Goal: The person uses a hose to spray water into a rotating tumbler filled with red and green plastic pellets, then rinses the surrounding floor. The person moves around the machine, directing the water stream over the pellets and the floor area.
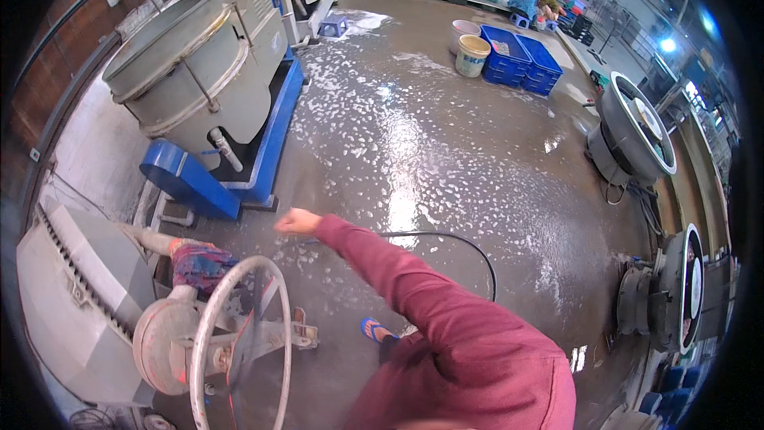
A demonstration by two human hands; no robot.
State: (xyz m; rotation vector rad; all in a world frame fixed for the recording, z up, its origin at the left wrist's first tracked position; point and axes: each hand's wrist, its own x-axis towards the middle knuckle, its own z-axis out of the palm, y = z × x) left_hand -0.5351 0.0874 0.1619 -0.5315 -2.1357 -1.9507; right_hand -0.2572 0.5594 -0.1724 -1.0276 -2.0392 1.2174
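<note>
My right hand (297, 221), at the end of a maroon sleeve (398, 263), reaches across to the left over the wet floor. Its fingers are curled closed, and whatever they may hold is hidden. Close by, a dark hose (465, 245) emerges from behind the sleeve and curves to the right. Left of the hand stands a blue guard (189, 179) on the base of a large grey tub machine (187, 56). Nearer me is a pale handwheel (200, 350) on a machine, with a dark patterned cloth (203, 265) draped behind it. My left hand is out of view.
White foam patches cover the floor (350, 143). Blue crates (503, 72) and a white bucket (473, 56) stand farther off. Round grey machines (637, 131) line the right side. Several people (523, 1) sit low at the back. My foot in a blue flip-flop (371, 328) is below.
</note>
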